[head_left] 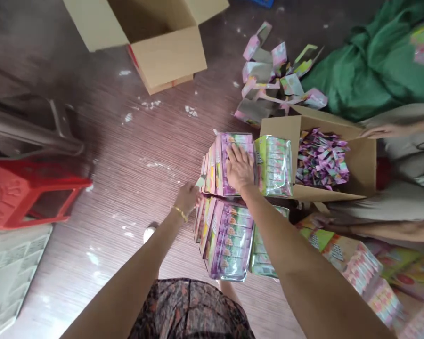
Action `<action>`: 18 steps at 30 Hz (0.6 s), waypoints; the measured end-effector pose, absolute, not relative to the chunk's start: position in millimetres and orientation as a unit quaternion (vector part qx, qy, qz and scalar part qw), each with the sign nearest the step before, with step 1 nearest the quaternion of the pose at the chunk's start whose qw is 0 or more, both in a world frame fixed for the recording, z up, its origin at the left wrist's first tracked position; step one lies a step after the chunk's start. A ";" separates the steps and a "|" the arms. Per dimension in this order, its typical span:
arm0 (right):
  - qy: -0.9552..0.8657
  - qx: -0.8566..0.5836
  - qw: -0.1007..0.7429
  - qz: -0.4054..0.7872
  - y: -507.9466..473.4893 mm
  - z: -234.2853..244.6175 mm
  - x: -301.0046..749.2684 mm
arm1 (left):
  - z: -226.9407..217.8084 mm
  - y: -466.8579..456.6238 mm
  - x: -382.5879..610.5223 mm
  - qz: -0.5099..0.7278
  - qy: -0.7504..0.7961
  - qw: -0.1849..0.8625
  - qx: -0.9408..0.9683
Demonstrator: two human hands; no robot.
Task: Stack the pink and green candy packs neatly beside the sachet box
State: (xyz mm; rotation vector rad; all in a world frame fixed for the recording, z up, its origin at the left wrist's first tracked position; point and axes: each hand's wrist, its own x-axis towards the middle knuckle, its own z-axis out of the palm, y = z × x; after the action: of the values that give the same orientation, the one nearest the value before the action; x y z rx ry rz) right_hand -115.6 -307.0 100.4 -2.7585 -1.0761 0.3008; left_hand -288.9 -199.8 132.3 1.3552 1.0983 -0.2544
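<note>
My right hand (239, 168) lies flat, fingers spread, on top of a purple shrink-wrapped pack (233, 141) in a stack of colourful packs on the floor. My left hand (186, 197) is at the stack's left side, fingers closed on the edge of a pack (202, 181). A green pack (274, 165) stands right of the purple one. More purple packs (229, 245) and green packs (263, 256) lie nearer to me.
An open cardboard box (360, 160) full of small wrapped sweets (321, 157) stands at the right, another person's hand (378, 132) on its rim. Torn wrappers (275, 80), a large open carton (162, 52), a red stool (24, 193), green cloth (378, 61) lie around.
</note>
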 end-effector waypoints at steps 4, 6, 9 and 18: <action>-0.366 -0.929 0.022 0.055 -318.3 80.4 -117.1 | 99.2 -181.0 -227.4 -0.100 0.443 0.558 0.695; -0.374 -0.927 0.007 0.041 -323.1 78.8 -118.4 | 85.4 -172.0 -200.6 -0.096 0.405 0.512 0.751; -0.383 -0.923 0.008 0.033 -324.1 77.6 -115.3 | 71.7 -162.1 -176.8 -0.108 0.351 0.456 0.811; -0.371 -0.928 0.008 0.025 -325.0 77.6 -109.6 | 71.7 -243.3 -260.0 -0.209 0.326 0.468 0.794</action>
State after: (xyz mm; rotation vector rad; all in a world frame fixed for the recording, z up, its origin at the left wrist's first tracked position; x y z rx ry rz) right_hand -109.6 -325.0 77.6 -2.9017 -1.1610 0.0775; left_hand -260.0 -243.3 71.7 1.9475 0.8007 -0.5115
